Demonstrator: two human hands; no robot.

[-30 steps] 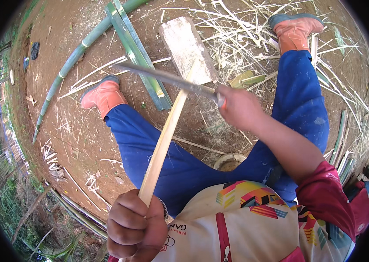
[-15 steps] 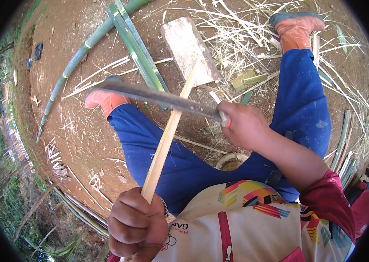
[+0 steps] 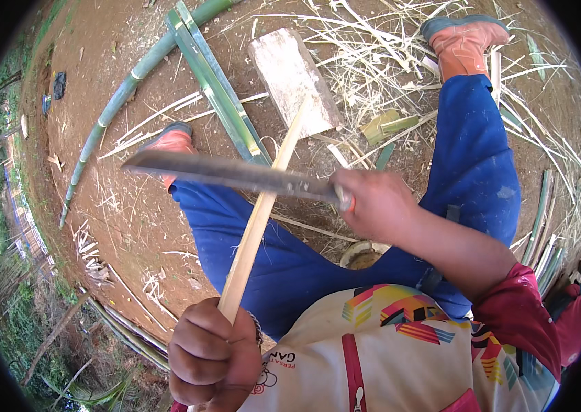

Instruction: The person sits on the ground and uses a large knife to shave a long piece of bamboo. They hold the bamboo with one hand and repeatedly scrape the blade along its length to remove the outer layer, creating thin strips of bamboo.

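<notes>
My left hand [image 3: 209,353] is closed in a fist round the lower end of a pale bamboo strip [image 3: 252,237]. The strip slants up and away, its far tip over a wooden block [image 3: 294,82] on the ground; whether it touches the block I cannot tell. My right hand [image 3: 377,206] grips the handle of a machete [image 3: 221,172], mostly hidden by the fingers. Its long dark blade lies across the strip above its middle, pointing left, slightly blurred. A thin curl of shaving stands at the strip near the blade.
Split green bamboo lengths [image 3: 218,96] and a long bamboo pole [image 3: 122,93] lie at the far left. Pale shavings [image 3: 386,75] litter the dirt beyond the block. My legs are spread either side, in orange boots [image 3: 462,51]. More strips [image 3: 544,226] lie at right.
The machete and my right hand have moved a little nearer to me along the strip, and the blade's tip has shifted left and down. My left hand keeps its hold.
</notes>
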